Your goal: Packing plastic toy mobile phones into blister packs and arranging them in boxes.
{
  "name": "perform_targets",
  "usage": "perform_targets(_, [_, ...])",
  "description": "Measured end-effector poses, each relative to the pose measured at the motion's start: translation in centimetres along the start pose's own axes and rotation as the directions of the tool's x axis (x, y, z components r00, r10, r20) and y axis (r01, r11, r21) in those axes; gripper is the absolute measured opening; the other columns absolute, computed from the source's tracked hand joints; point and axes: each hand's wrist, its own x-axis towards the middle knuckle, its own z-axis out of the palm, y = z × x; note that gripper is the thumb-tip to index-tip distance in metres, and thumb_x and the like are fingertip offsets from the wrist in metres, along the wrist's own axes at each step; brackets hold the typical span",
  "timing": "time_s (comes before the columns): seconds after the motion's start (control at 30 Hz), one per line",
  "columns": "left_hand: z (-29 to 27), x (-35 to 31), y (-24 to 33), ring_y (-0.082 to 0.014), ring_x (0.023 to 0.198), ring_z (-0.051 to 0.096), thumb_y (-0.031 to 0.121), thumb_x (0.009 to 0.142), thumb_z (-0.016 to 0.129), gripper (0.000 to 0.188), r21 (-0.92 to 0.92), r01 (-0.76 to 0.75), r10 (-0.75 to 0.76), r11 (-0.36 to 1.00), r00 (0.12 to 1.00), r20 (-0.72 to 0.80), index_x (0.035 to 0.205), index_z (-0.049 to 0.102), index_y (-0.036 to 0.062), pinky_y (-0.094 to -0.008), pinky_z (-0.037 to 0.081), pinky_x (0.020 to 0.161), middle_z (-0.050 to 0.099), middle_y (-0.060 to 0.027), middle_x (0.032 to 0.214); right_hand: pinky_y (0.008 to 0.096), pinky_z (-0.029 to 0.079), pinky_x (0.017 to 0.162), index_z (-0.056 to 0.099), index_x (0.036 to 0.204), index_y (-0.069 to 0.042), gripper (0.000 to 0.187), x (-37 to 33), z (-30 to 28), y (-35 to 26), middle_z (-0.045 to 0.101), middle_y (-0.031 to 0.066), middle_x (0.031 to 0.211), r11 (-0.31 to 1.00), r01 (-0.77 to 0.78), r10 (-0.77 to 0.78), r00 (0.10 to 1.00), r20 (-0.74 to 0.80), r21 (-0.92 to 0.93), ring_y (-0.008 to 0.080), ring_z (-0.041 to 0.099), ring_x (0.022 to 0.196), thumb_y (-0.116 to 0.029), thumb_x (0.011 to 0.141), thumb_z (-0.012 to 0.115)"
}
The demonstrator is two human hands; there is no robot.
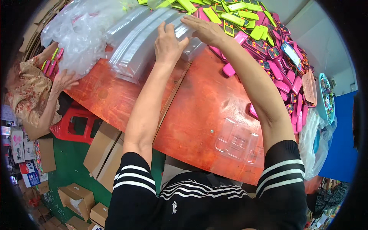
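Both my arms reach far across the red-brown table [199,103]. My left hand [168,43] rests on a long stack of clear plastic blister trays [143,36], its fingers bent over the top tray's far edge. My right hand [205,28] lies flat on the right end of the same stack, fingers pointing left. One loose clear blister tray [237,140] lies on the table close to my body. A big heap of pink toy phones [283,76] and yellow-green ones [234,13] fills the far right of the table.
Another person in a patterned top sits at the left; their hand [63,80] holds a clear plastic bag [78,32]. A red stool [78,124] and cardboard boxes [101,147] stand on the green floor. A small basket [309,87] and a plastic bag [314,145] sit at the right.
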Motion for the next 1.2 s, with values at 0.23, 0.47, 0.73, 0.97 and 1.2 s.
perform_targets(0.23, [-3.5,-6.1,-0.9,-0.0381,0.107,0.046,0.019,0.064,0.068,0.056,-0.101,0.049,-0.068,0.994,0.979,-0.191,0.111,0.045,-0.0018,-0.0449,0.043,0.086,0.042,-0.0226,0.115,0.0352,0.043,0.093,0.032,0.137,-0.021,0.067,0.5,0.5,0.5,0.032,0.0027,0.141,0.996,-0.021,0.017,0.999,0.039,0.084,0.0235,0.042,0.122,-0.005,0.076,0.056])
perform_targets(0.47, [-8.8,-10.5,1.0,-0.0179,0.103,0.052,0.006,0.076,0.062,0.047,-0.941,0.257,-0.388,0.221,0.908,0.157,0.12,0.047,0.0018,-0.0319,0.042,0.09,0.051,-0.0082,0.114,0.0323,0.042,0.09,0.027,0.136,-0.003,0.067,0.3,1.3,3.8,0.041,0.0187,0.129,0.938,0.119,-0.23,0.916,-0.328,-0.326,0.0196,0.052,0.105,-0.02,0.081,0.062])
perform_targets(0.73, [-11.5,-14.0,2.6,-0.0204,0.106,0.052,0.006,0.075,0.056,0.05,-0.942,0.247,-0.341,-0.225,0.886,0.314,0.123,0.041,0.0041,-0.0394,0.046,0.091,0.051,-0.0097,0.115,0.0319,0.046,0.081,0.046,0.126,-0.006,0.058,-11.4,-6.8,-13.0,0.055,0.0042,0.113,0.089,-0.58,0.289,0.793,0.536,0.81,0.0197,0.055,0.099,-0.047,0.085,0.053])
perform_targets(0.97, [-12.3,-17.5,4.9,-0.025,0.129,0.029,0.037,0.08,0.058,0.074,-0.889,0.389,-0.168,-0.242,0.885,0.434,0.139,0.021,0.0092,-0.0454,0.028,0.105,0.027,-0.0068,0.139,0.031,0.052,0.067,0.051,0.106,0.001,0.038,-15.8,-6.3,-13.8,0.058,0.0076,0.093,-0.141,-0.428,0.493,0.751,0.439,0.893,0.0153,0.06,0.081,-0.034,0.09,0.051])
perform_targets(1.2, [-13.3,-22.5,8.6,-0.0193,0.115,0.045,0.031,0.079,0.069,0.066,-0.886,0.462,-0.108,-0.03,0.88,0.462,0.13,0.037,0.0031,-0.0322,0.035,0.098,0.045,-0.0079,0.126,0.0316,0.052,0.065,0.054,0.098,0.003,0.039,-16.7,-7.9,-22.9,0.06,0.0104,0.09,-0.438,-0.479,0.469,0.601,0.648,0.761,0.0195,0.061,0.081,-0.035,0.09,0.05])
